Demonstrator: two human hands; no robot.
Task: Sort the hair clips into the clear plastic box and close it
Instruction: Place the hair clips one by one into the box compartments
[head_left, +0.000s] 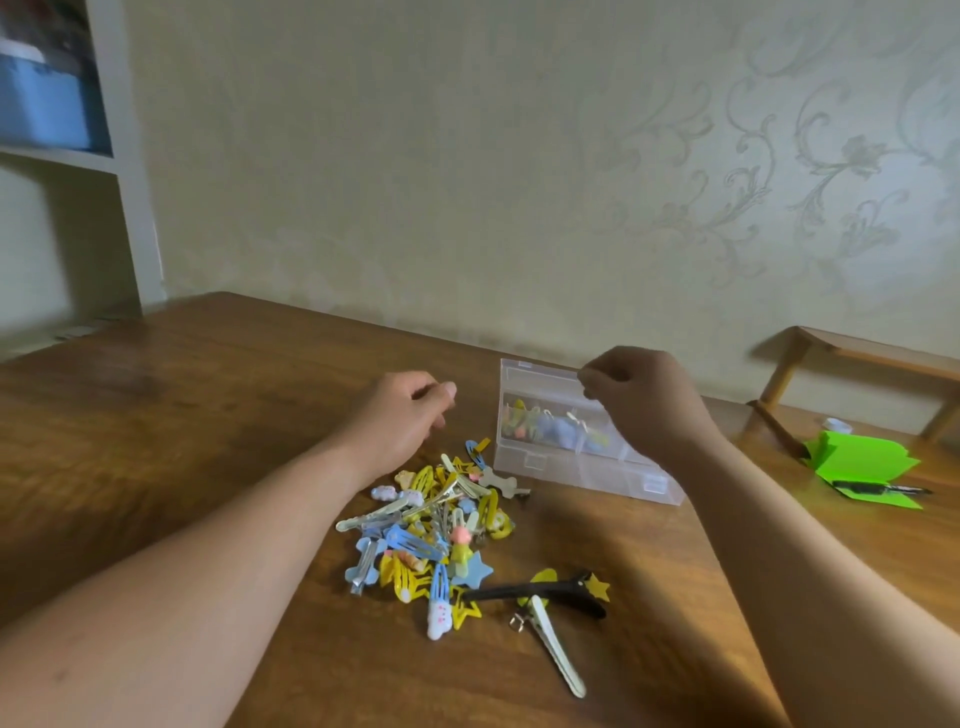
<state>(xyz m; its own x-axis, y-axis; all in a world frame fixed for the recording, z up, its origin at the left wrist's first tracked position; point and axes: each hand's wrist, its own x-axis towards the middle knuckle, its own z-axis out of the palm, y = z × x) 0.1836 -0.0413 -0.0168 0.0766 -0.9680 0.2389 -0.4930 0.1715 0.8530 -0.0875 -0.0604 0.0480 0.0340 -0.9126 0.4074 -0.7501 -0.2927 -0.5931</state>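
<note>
Head: right hand (639, 400) pinches clear box (587, 470) lid; hair clips (431, 525) piled beside.

Left hand (402, 415): bare, short thumbnail showing. Left forearm (208, 561): bare along its whole visible length. Right hand (644, 400): bare. Right forearm (810, 561): bare along its whole visible length, partly in shadow.
</note>
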